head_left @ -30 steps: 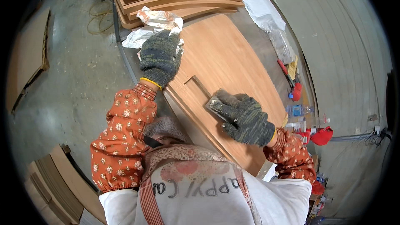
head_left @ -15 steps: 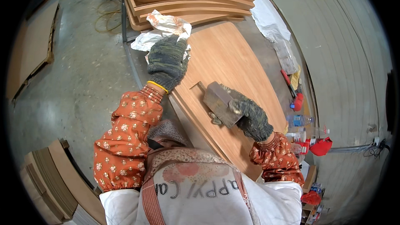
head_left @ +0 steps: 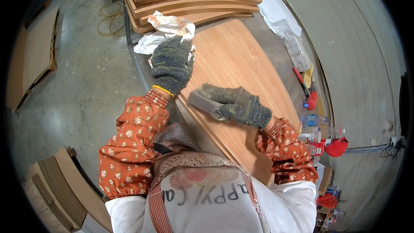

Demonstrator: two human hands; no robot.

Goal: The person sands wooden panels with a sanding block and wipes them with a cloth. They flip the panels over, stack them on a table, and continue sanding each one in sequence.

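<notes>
Grey oblong block [head_left: 203,103], right hand [head_left: 235,105] gripping; left hand [head_left: 173,64] on stained rag [head_left: 170,25], grip unclear.

The left hand [head_left: 172,62] and the right hand [head_left: 236,105] were clad in mottled dark green knitted gloves [head_left: 173,74], yellow-edged on the left. Orange-red sleeves [head_left: 131,144] with gathered cuffs [head_left: 157,97] were printed with pale flowers. A white bib [head_left: 209,213], marked with dark lettering, was flanked by red checked straps [head_left: 158,209].
</notes>
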